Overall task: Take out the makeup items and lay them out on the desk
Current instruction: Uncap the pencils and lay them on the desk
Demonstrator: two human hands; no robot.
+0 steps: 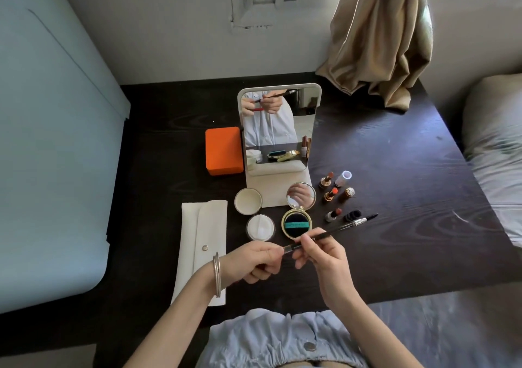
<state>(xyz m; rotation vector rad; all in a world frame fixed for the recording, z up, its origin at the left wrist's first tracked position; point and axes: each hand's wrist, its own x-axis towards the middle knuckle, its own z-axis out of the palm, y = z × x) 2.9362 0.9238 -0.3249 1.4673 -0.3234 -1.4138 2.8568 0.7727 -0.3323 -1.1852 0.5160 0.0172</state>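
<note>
Head view is showing me both hands above the dark desk [395, 170]: the right hand [324, 257] is pinching a slim brow pencil [339, 230] mid-shaft, its spoolie tip pointing right, while the left hand [258, 260] is pinching the pencil's clear cap [288, 248]. I am seeing an open compact [296, 223] and lipsticks [330, 194] lying beyond, and a white pouch [202, 235] lying left.

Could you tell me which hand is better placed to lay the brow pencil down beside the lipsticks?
The right hand. Its fingers hold the brow pencil at mid-shaft, brush end pointing toward the lipsticks on that side. The left hand only pinches the near end, by the white pouch.
</note>
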